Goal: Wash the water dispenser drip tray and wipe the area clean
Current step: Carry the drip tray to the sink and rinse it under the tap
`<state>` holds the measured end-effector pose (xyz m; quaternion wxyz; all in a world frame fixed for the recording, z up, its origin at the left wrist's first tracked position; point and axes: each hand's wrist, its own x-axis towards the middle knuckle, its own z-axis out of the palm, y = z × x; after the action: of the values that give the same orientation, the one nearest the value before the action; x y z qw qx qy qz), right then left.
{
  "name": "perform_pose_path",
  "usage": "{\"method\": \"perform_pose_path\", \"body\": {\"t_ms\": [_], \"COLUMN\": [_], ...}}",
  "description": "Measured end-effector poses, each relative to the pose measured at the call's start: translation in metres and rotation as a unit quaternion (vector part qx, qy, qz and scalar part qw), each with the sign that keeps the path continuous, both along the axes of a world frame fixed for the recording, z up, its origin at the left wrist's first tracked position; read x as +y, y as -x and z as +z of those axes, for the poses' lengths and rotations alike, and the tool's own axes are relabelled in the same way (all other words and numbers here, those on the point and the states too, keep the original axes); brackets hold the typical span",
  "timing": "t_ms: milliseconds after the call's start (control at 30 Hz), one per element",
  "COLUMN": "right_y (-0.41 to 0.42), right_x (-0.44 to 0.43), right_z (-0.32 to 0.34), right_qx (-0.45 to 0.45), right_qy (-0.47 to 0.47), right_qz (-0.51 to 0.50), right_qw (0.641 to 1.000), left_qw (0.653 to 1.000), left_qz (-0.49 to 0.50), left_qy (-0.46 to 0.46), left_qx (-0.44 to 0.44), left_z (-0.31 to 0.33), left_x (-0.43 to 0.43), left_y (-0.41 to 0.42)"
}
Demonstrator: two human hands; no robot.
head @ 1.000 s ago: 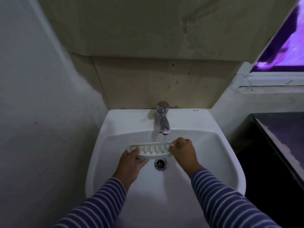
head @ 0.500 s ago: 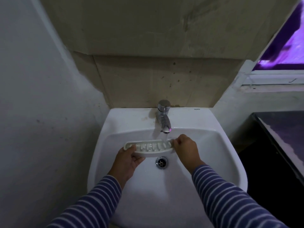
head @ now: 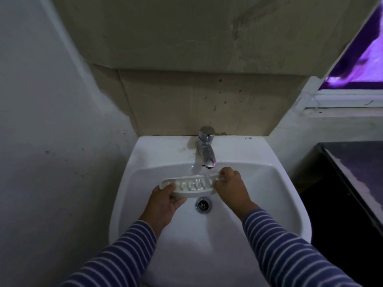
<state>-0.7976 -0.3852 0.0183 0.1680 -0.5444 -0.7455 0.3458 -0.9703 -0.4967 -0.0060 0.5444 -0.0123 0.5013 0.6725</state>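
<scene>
Two hands hold the white slotted drip tray (head: 189, 186) about level over the sink (head: 161, 148) bowl, just at 12 o'clock of the drain (head: 203, 204). The left hand (head: 163, 204) grips the tray's 9 o'clock end, thumb on top and fingers curled underneath. The right hand (head: 232, 189) pinches the 3 o'clock end, fingers curled tight over its edge. Water from the chrome tap (head: 205, 150) at 12 o'clock falls onto the tray beside the right hand
</scene>
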Motion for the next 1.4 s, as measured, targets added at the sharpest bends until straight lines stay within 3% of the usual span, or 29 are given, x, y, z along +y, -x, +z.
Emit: {"method": "perform_pose_path", "body": {"t_ms": [100, 200, 300, 500, 700, 833, 933, 1067, 1200, 1300, 1400], "right_y": [-0.005, -0.005, -0.005, -0.006, -0.005, -0.008, -0.006, -0.001, 0.000, 0.002, 0.010], "right_x": [0.000, 0.000, 0.000, 0.001, 0.004, 0.002, -0.002, -0.008, -0.004, -0.005, -0.015], "right_z": [0.001, 0.003, 0.004, 0.004, -0.001, -0.005, -0.011, -0.006, -0.002, 0.006, 0.005], "right_qx": [-0.025, -0.001, 0.002, -0.042, -0.088, -0.097, -0.145, -0.123, -0.182, -0.191, -0.222], "right_qy": [-0.046, -0.003, 0.020, -0.052, 0.024, -0.045, -0.095, -0.028, -0.115, -0.062, -0.102], "right_qz": [-0.035, -0.050, -0.012, 0.028, 0.021, -0.007, 0.048, 0.023, 0.044, -0.014, 0.043], "right_qw": [0.998, 0.999, 1.000, 0.997, 0.996, 0.994, 0.984, 0.992, 0.976, 0.979, 0.969], "left_qw": [1.000, 1.000, 1.000, 1.000, 1.000, 0.999, 1.000, 1.000, 0.999, 0.998, 0.998], "left_qz": [-0.021, -0.014, -0.007, -0.012, -0.010, -0.027, -0.027, -0.024, -0.038, -0.035, -0.025], "left_qy": [-0.001, 0.004, 0.002, 0.006, 0.007, -0.012, -0.007, 0.003, -0.011, -0.018, -0.027], "left_qx": [0.006, 0.005, -0.010, -0.019, -0.020, -0.017, -0.005, -0.008, -0.030, -0.046, -0.060], "left_z": [0.001, 0.001, 0.000, 0.000, 0.000, 0.004, 0.008, 0.010, 0.011, 0.013, 0.015], "left_x": [0.003, 0.007, 0.010, 0.011, 0.011, 0.011, 0.012, 0.013, 0.012, 0.014, 0.017], "left_y": [-0.005, -0.008, -0.006, -0.004, -0.009, -0.016, -0.014, -0.018, -0.027, -0.033, -0.034]}}
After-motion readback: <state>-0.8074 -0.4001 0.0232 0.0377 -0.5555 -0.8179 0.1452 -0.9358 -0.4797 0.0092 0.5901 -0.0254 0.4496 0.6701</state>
